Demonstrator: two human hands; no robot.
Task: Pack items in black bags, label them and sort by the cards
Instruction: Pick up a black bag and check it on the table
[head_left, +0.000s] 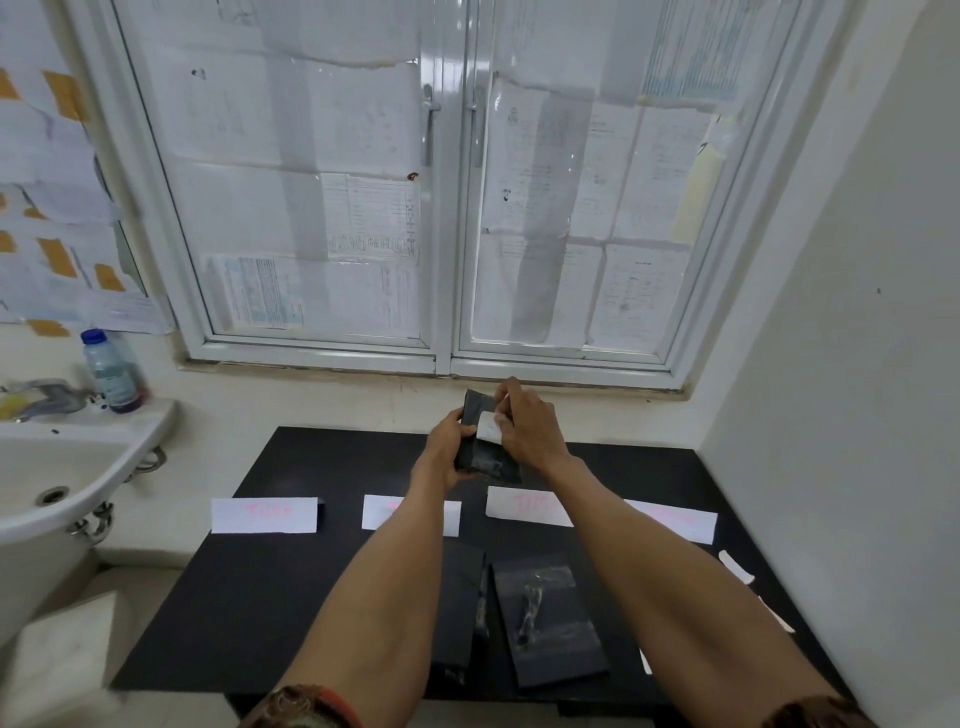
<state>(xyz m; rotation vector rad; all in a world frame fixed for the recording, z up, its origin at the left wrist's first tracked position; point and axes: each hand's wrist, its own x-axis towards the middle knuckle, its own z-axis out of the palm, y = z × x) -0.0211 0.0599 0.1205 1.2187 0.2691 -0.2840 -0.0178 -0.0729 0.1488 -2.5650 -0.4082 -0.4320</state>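
One black bag (485, 460) between both hands (448, 441) (530, 431)

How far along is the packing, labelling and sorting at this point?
Done: four cards are set in a row. In hand: the left hand holds a bag above the table while the right hand pinches a label against it. Left: sorting that bag, plus two more bags showing no label, one with a clear packet on it. Spare labels wait at the table's right edge.

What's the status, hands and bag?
Left hand grips black bag, held up over table. Right hand pinches white label against it. Nothing blocking.
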